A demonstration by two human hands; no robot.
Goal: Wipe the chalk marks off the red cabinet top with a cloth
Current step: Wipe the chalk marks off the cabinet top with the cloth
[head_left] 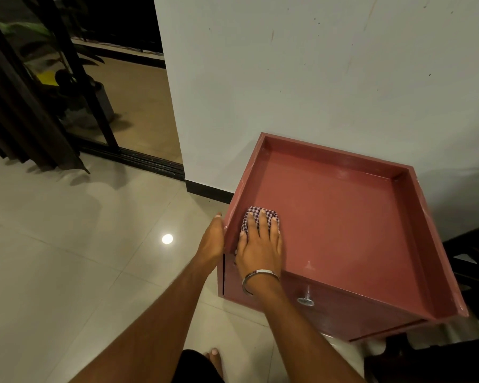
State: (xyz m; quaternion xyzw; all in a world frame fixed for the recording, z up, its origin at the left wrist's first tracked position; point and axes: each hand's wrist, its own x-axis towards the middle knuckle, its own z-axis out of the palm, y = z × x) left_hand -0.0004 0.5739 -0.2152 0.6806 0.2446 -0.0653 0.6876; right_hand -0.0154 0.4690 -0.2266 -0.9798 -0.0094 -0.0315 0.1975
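**Inspector:** Position of the cloth [260, 221]?

**Assistant:** Near-left corner of the cabinet top [343, 217], just inside the left rim. The right hand [259, 246] lies flat on it, fingers straight and spread, pressing it down — not curled round it.

**Inspector:** Left hand [212, 243]?

**Assistant:** Outside the cabinet, against the left rim. Fingers look straight, bracing the edge; the fingertips are partly hidden by the rim, so I cannot confirm a curl.

**Inspector:** Where do the marks lie from the cloth?

**Assistant:** A pale smear [343, 174] sits near the far-right corner and a small one [309, 265] by the front edge, to the right of the hand. White scuffs [423, 205] also show along the right rim. All lie rightward and away from the cloth — none under it that I can see.

**Inspector:** Judgement?

**Assistant:** The stroke should run right across the tray's width, then toward the wall. The right hand is nearer; the left suits steadying only.
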